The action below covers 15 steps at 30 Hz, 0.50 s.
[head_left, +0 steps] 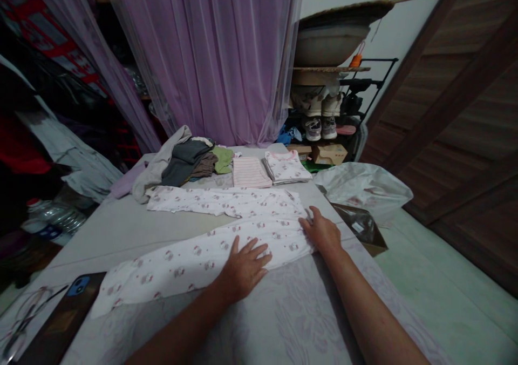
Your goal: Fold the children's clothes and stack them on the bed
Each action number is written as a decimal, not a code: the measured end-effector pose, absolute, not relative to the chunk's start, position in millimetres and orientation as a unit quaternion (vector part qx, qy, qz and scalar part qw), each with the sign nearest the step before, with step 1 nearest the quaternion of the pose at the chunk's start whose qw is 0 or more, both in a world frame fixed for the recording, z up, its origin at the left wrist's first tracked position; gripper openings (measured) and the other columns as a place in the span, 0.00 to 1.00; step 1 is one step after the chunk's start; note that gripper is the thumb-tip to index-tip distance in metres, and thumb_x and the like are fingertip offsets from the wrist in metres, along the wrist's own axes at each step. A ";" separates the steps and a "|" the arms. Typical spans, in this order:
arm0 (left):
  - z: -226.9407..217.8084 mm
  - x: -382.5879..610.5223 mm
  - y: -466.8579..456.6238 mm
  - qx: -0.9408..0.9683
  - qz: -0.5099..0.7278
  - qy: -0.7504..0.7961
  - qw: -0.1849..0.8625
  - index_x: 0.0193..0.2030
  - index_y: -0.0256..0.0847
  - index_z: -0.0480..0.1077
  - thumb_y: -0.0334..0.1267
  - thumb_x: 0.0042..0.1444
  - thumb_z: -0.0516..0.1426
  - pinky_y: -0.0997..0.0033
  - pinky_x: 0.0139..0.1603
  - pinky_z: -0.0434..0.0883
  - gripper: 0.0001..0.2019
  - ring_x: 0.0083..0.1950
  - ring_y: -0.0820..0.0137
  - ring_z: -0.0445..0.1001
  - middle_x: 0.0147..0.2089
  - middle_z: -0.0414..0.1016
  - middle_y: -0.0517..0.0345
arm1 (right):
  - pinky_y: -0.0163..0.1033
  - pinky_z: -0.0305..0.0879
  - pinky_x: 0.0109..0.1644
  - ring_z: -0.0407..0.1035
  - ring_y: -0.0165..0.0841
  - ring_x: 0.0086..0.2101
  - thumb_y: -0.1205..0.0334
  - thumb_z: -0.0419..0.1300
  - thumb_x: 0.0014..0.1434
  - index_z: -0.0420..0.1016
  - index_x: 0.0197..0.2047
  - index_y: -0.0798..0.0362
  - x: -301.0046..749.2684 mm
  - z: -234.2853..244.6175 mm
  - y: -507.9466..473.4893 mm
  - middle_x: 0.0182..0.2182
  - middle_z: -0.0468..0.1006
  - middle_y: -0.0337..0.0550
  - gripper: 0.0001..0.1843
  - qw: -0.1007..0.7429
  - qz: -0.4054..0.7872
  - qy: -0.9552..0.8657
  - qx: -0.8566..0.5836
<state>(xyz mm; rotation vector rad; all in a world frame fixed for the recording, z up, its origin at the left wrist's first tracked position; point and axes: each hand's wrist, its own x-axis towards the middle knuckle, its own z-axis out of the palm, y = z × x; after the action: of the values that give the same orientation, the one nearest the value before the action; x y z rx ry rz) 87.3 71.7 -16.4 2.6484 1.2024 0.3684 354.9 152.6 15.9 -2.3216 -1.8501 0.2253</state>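
Observation:
A pair of white printed pants (210, 246) lies spread on the bed, its legs pointing left and its waist to the right. My left hand (245, 270) rests flat on the nearer leg, fingers spread. At the waist edge is my right hand (324, 232), its thumb and forefinger apart and touching the cloth; its other fingers are mostly hidden. Beyond the pants lie a folded pink striped garment (251, 171) and a folded white printed top (287, 167) with pink trim. A heap of crumpled clothes (188, 157) sits to their left.
A phone (65, 316) and a tangled cable (28, 322) lie at the bed's near left. Plastic bottles (56, 219) stand beyond the left edge. On the right are a plastic bag (364, 189), an open box (364, 230) and a shoe rack. A purple curtain (210, 57) hangs behind.

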 end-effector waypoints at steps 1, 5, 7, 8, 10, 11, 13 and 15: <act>-16.0 85.0 70.8 0.903 0.123 0.400 0.103 0.63 0.53 0.65 0.48 0.66 0.49 0.38 0.70 0.41 0.20 0.70 0.57 0.58 0.66 0.66 0.55 | 0.46 0.67 0.43 0.75 0.46 0.43 0.48 0.51 0.64 0.60 0.65 0.54 354.6 15.2 151.3 0.44 0.80 0.55 0.30 0.097 0.068 -0.618 -0.777; -13.6 66.1 61.5 0.911 0.107 0.390 0.079 0.60 0.49 0.67 0.46 0.64 0.53 0.44 0.70 0.49 0.19 0.67 0.58 0.63 0.63 0.70 0.53 | 0.45 0.68 0.49 0.72 0.43 0.47 0.58 0.52 0.62 0.71 0.55 0.54 356.8 10.2 138.5 0.50 0.76 0.54 0.21 0.214 -0.003 -0.669 -0.712; -12.1 49.3 52.7 0.910 0.093 0.400 0.061 0.58 0.48 0.69 0.39 0.64 0.52 0.49 0.69 0.55 0.16 0.63 0.62 0.68 0.60 0.73 0.53 | 0.43 0.66 0.53 0.71 0.40 0.49 0.64 0.52 0.58 0.75 0.47 0.52 360.1 6.4 126.4 0.48 0.77 0.51 0.16 0.266 -0.003 -0.741 -0.617; -11.5 39.1 47.4 0.909 0.086 0.405 0.051 0.57 0.48 0.70 0.36 0.64 0.51 0.52 0.67 0.58 0.16 0.62 0.63 0.69 0.59 0.74 0.54 | 0.42 0.66 0.54 0.71 0.39 0.49 0.66 0.52 0.56 0.76 0.44 0.51 362.0 3.9 119.4 0.47 0.77 0.49 0.15 0.277 0.011 -0.780 -0.562; -10.5 16.1 35.6 0.905 0.070 0.418 0.032 0.56 0.46 0.70 0.31 0.63 0.49 0.55 0.64 0.64 0.18 0.60 0.64 0.71 0.58 0.75 0.53 | 0.43 0.66 0.56 0.70 0.38 0.50 0.71 0.52 0.51 0.77 0.43 0.50 366.2 -2.0 105.2 0.47 0.78 0.46 0.18 0.273 0.042 -0.839 -0.469; -10.0 3.7 29.6 0.900 0.059 0.431 0.025 0.57 0.46 0.70 0.29 0.63 0.48 0.56 0.62 0.66 0.19 0.60 0.63 0.71 0.58 0.75 0.53 | 0.45 0.66 0.56 0.70 0.38 0.51 0.72 0.52 0.49 0.77 0.44 0.50 368.5 -5.4 99.0 0.48 0.79 0.46 0.21 0.265 0.052 -0.857 -0.439; -8.6 -21.5 18.6 0.882 0.037 0.468 0.023 0.59 0.47 0.69 0.27 0.61 0.48 0.56 0.61 0.67 0.22 0.60 0.62 0.71 0.61 0.73 0.54 | 0.49 0.65 0.58 0.69 0.39 0.53 0.74 0.52 0.46 0.77 0.47 0.49 373.5 -12.6 90.5 0.50 0.78 0.46 0.26 0.254 0.052 -0.871 -0.417; -5.9 -45.7 10.1 0.861 0.017 0.507 0.032 0.60 0.49 0.69 0.26 0.59 0.48 0.55 0.60 0.68 0.25 0.60 0.61 0.71 0.62 0.72 0.56 | 0.51 0.65 0.58 0.69 0.40 0.54 0.75 0.52 0.47 0.77 0.49 0.50 378.2 -18.8 88.0 0.51 0.78 0.47 0.27 0.253 0.038 -0.867 -0.428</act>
<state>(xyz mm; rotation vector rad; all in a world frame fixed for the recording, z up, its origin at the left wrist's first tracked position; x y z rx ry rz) -45.7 10.1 -5.9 2.6525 1.5614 0.0532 378.2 88.0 -18.8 -1.1625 -2.3577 0.1043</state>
